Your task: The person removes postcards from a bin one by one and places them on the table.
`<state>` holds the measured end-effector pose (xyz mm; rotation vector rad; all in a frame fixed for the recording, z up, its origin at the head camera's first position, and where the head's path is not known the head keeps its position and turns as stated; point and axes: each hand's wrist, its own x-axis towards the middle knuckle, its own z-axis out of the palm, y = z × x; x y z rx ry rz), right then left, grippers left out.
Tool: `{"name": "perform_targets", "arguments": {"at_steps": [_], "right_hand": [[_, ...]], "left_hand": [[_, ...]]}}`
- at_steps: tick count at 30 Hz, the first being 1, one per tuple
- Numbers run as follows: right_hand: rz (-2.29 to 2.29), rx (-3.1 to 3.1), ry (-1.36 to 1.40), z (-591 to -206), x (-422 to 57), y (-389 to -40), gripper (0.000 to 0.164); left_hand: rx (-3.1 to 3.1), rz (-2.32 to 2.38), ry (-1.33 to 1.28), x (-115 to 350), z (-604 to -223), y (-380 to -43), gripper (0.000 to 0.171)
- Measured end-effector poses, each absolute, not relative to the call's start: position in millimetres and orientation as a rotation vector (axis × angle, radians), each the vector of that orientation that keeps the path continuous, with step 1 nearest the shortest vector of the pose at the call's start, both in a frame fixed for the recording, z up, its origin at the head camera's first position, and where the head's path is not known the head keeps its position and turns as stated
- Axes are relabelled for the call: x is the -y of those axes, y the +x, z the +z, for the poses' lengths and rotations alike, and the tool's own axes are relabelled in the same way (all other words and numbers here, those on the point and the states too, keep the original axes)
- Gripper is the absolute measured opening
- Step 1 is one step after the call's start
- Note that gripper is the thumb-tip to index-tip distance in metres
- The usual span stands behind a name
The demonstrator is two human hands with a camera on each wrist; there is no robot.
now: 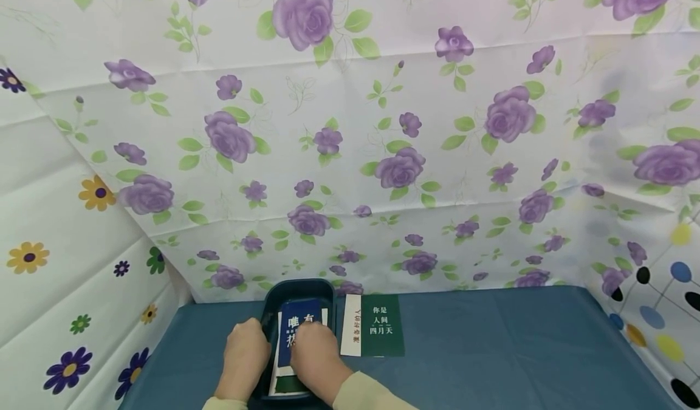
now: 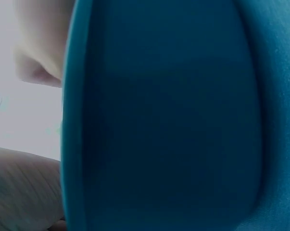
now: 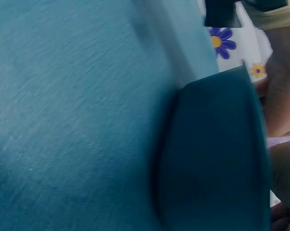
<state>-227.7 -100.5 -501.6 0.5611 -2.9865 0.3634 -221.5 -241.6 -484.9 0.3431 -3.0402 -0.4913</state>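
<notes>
A dark teal tray stands near the back of the blue table. My left hand has curled fingers at its left rim; the fingertips are hidden. Inside lies a blue booklet with white Chinese characters, on top of white and green ones. My right hand reaches over the right rim and pinches the blue booklet near its lower right, covering part of it. In the left wrist view the tray's outer wall fills most of the frame; the right wrist view shows the opposite wall.
A green and white booklet lies flat just right of the tray. Behind the blue table hangs a cloth with purple flowers. Patterned cloths also close off the left and right sides.
</notes>
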Motion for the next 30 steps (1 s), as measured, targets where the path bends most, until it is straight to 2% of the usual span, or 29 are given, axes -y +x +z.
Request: {"name": "perform_targets", "arguments": {"at_steps": [2, 8, 11, 20, 30], "right_hand": [[0.298, 3.019, 0.53, -505, 104, -227, 0.029], [0.262, 3.173, 0.384, -512, 114, -229, 0.054], [0.216, 3.218, 0.348, -514, 118, -231, 0.06], [0.087, 3.161, 0.384, -516, 119, -234, 0.064], [0.168, 3.15, 0.333, -517, 121, -237, 0.065]], "left_hand": [[3.042, -0.493, 0.349, 241, -485, -221, 0.005], [3.036, -0.483, 0.344, 242, -486, -222, 0.009], [3.039, -0.476, 0.341, 242, -487, -222, 0.011], [3.034, -0.488, 0.346, 245, -484, -222, 0.012], [3.027, -0.493, 0.334, 248, -486, -222, 0.011]]}}
